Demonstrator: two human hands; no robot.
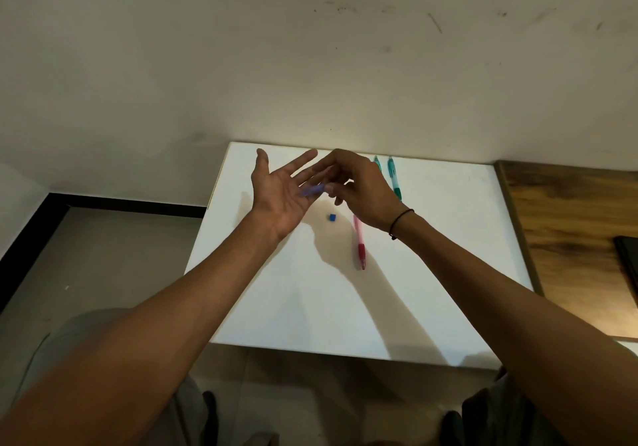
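— Both bare forearms came in from the bottom edge, close to the lens. What were the hands doing?

— Left hand (279, 197) was spread flat, palm up, gripping nothing. A blurred translucent blue plastic pen (312, 190) lay across its fingers, up above the white tabletop (448, 255). Right hand (362, 190) had its fingers curled at the pen's right end, but blur kept me from telling whether they pinched it.

— Which step, then?

— I judged it a handover, or some fiddling with that end, with the grasp not yet secure. The next move called for a firm pinch on the barrel before the left palm dropped away, or the pen could roll off.

— How did it lie?

— Long axis ran left to right, rising slightly toward the right hand. Which end was the tip, I couldn't tell.

— Around it?

— Small blue cube (332, 217) sat on the table just below the hands. Beside it lay a red-and-pink pen (359, 243), red end toward the near edge, and two teal pens (393, 178) lay by the far edge.
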